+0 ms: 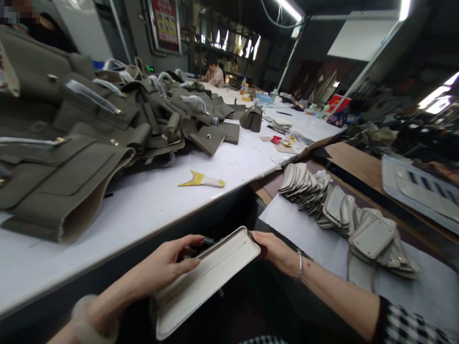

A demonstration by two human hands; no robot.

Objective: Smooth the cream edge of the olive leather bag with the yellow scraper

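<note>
Thumb and fingers of the right hand (274, 249) were closed on the upper end of a long, pale-lined piece (211, 282), held slantwise in front of the body, below the table's near edge. The left hand (172, 262) was bent over its upper long side, thumb near the pale face; whether those fingers gripped it, I could not tell. A small dark object (208, 241) showed by the left forefinger, too unclear to name.

Beyond the hands ran a long white table (158, 210), its top lightly marked. A yellow-and-white tool (201, 180) with a forked end lay near its edge. Olive-grey bags (103, 162) were heaped across the left side, several with handles (91, 96) wrapped in clear plastic. Farther along were a red packet (276, 139) and some bottles (244, 84).

To the right, on a lower surface covered with a white sheet (301, 224), rows of pale panels (373, 236) leaned over one another. Behind them lay a brown board (358, 165).

At the table's far end sat a person (216, 76) in a light top. The room was dark-walled, with a framed poster (167, 24) and bright tube lights (289, 9) overhead.
</note>
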